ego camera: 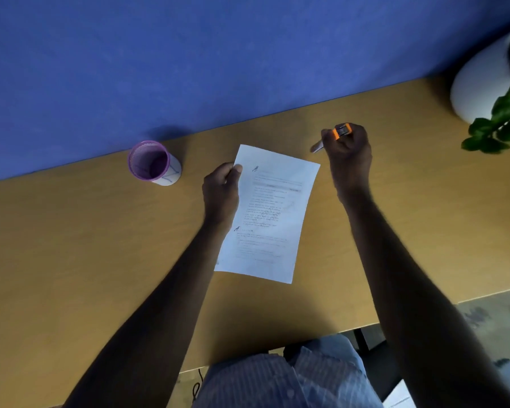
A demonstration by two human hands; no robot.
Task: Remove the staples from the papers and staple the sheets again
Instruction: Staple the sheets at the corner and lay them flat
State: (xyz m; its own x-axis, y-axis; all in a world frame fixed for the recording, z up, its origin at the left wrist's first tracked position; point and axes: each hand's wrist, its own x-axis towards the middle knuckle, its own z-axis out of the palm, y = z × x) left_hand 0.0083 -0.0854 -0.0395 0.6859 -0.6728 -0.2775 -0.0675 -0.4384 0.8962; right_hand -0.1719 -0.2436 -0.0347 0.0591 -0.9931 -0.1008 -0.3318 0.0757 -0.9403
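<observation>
Striped blue cloth [280, 378], a shirt or trousers of the seated person, fills the bottom middle of the frame, just under the near edge of the worktop [86, 245]. From there two bare forearms reach up into the picture.

At the centre of the frame lie the papers [273, 213], white sheets with printed text, a little tilted, their top end pointing to the upper left. The left hand [222, 191] grasps them at the left edge near the top corner: the thumb lies on the top sheet and the other fingers go under it. I cannot tell whether the lower end of the sheets touches the wood or is lifted a little, and I cannot make out any staple on them.

The right hand [349, 154] is to the upper right of the papers, apart from them. It is clenched around a small orange tool with a metal part [334, 136]; the metal end sticks out toward the left, the orange end upward. The motion blur does not let me say whether it is a stapler or a staple remover.

At the left of the papers, well apart, stands a purple mesh cup [153, 164] near the blue wall [189, 54]. In the upper right corner is a white pot [477, 81] with green leaves [501, 122].
</observation>
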